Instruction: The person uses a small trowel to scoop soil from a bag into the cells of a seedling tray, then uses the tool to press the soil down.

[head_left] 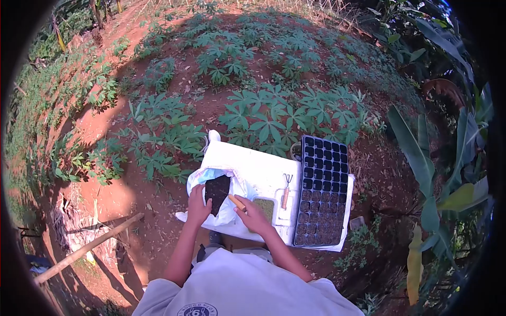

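Past our shirt (247, 284), our right hand (252, 215) gripped a wooden handle (236, 202) while our left hand (198, 207), hold unclear, touched the soil bag (241, 187).

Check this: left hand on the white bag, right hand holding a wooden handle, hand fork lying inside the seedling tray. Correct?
Not quite: the head view shows the hand fork beside the seedling tray, not inside it. The left hand is on the white bag and the right hand holds a wooden handle.
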A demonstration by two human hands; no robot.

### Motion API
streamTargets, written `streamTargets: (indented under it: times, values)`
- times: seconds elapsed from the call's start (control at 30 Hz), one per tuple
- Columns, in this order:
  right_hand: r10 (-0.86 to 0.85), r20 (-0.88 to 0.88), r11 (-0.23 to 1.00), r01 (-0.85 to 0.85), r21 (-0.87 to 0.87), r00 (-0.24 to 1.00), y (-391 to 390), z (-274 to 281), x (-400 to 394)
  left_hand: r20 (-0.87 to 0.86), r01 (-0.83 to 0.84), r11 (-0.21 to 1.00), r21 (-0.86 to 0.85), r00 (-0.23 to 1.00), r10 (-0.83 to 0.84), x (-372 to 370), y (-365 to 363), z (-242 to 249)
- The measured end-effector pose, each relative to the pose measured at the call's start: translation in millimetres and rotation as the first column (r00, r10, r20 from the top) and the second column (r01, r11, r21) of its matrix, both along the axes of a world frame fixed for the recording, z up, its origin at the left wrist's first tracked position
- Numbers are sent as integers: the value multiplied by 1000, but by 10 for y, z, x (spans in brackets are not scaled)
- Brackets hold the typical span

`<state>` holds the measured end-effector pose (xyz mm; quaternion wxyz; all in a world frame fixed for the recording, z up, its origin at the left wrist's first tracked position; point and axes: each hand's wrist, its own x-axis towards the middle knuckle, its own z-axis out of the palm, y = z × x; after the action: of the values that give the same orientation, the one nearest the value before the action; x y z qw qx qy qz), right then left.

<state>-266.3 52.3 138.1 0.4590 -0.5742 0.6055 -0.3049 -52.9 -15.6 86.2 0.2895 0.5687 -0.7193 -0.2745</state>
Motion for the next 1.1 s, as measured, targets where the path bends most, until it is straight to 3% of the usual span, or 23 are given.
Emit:
streamTargets:
  times: [0.07, 0.17, 0.37, 0.5, 0.6, 0.67, 0.77, 0.87, 0.93, 1.1]
  values:
    - [11, 5, 1000, -11, -16, 1000, -72, -17, 106, -18, 41, 998, 36, 999, -41, 28, 3, -27]
    - [55, -177, 974, -92, -209, 983, -251, -176, 210, 50, 125, 992, 28, 991, -126, 121, 70, -192]
    - [88, -319, 972, -152, -179, 944, -394, -291, 376, 15, 77, 997, -29, 997, -77, 283, 161, -342]
    - [118, -306, 962, -185, -200, 945, -328, -353, 483, 27, 98, 994, -53, 995, -97, 379, 249, -309]
    - [118, -281, 964, -178, -197, 952, -194, -313, 517, 101, 77, 995, -56, 992, -71, 451, 305, -405]
    - [47, -154, 986, -71, -154, 987, -95, -340, 505, 76, 57, 998, -15, 996, -56, 510, 293, -489]
    - [-11, -125, 989, -8, -148, 992, 64, -322, 483, 113, 73, 994, 82, 990, -82, 543, 290, -431]
    - [-77, -62, 989, 68, -135, 995, 133, -388, 439, 157, 80, 997, 9, 984, -81, 537, 346, -487]
    - [-162, 46, 986, 164, -38, 986, 177, -435, 415, 135, 80, 996, 30, 987, -83, 548, 334, -479]
    - [-264, 202, 963, 268, 9, 943, 162, -645, 426, 71, 59, 998, 38, 996, -61, 562, 269, -514]
